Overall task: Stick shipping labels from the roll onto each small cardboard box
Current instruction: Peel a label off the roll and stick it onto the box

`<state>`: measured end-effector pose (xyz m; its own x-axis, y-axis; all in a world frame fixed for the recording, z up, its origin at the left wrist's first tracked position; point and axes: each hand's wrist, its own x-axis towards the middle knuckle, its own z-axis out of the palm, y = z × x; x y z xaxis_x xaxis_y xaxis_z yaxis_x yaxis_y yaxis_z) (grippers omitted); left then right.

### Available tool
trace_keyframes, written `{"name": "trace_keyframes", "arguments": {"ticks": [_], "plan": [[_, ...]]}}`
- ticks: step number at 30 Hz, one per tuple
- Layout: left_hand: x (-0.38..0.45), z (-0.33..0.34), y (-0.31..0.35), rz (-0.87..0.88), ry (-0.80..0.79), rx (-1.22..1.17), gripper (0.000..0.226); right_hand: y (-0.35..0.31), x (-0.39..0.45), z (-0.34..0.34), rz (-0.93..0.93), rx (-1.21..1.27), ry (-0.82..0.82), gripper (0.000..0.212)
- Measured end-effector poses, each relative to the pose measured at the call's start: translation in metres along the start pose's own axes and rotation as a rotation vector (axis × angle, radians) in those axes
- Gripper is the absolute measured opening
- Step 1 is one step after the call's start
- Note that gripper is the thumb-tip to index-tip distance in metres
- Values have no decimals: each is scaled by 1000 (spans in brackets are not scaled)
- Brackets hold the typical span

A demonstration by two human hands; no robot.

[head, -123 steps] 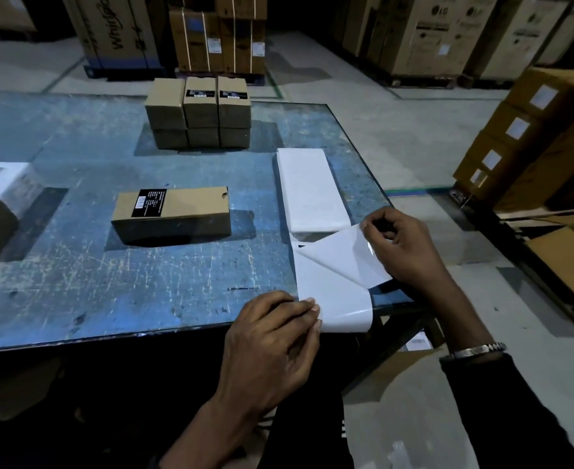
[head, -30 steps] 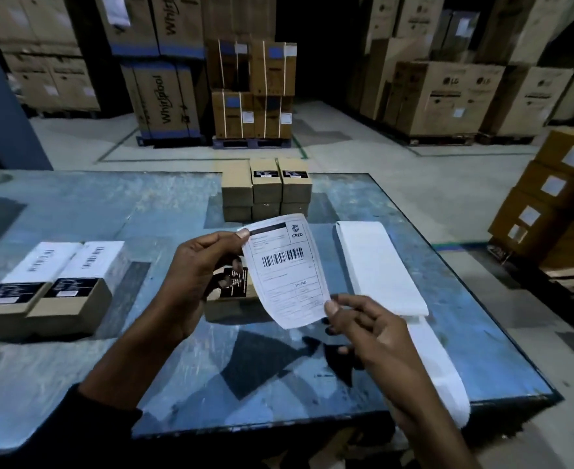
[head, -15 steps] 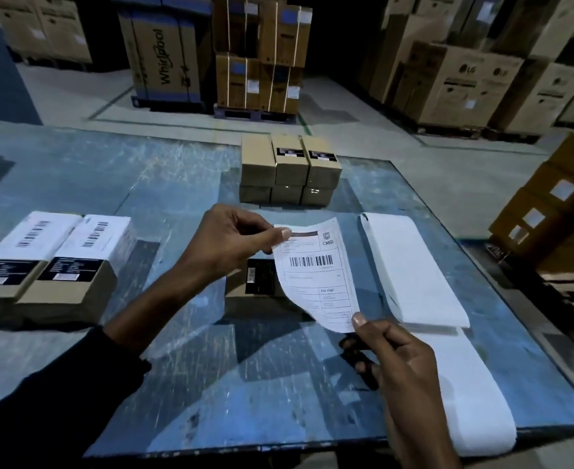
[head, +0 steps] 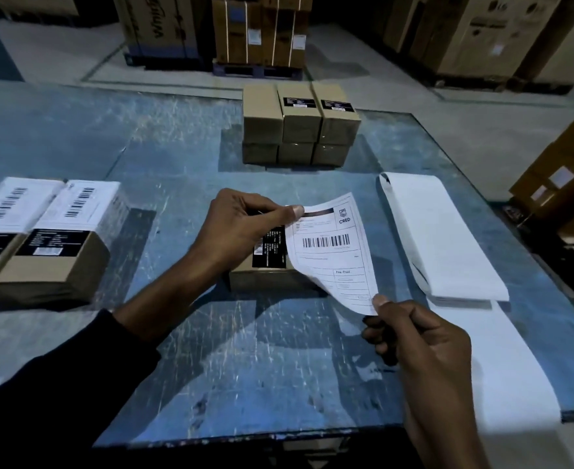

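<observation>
The label (head: 333, 252) is thin, light and floppy, and probably sticky underneath. The left hand (head: 241, 221) pinches its far corner and the right hand (head: 414, 336) pinches its near corner, holding it over the small box (head: 265, 275) on the tabletop (head: 177, 157).

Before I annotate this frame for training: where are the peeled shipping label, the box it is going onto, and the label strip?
shipping label (head: 329, 242), head view, on its barcode.
box under the label (head: 261, 282), head view, on its bare near side.
label strip (head: 438, 238), head view, on the folded strip's white top.
</observation>
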<state>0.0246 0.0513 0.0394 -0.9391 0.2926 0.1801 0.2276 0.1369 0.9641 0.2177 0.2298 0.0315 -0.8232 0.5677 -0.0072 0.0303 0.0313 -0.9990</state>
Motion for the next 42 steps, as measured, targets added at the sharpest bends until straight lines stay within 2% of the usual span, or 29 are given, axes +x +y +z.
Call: {"name": "trace_keyframes", "arguments": {"ticks": [31,42], "plan": [[7,-2,-10,-3,12,45,19,1,-1,12,12,-179,45,31],[8,-2,-12,71,25,112,18,1,0,8,-7,-103,87,36]]}}
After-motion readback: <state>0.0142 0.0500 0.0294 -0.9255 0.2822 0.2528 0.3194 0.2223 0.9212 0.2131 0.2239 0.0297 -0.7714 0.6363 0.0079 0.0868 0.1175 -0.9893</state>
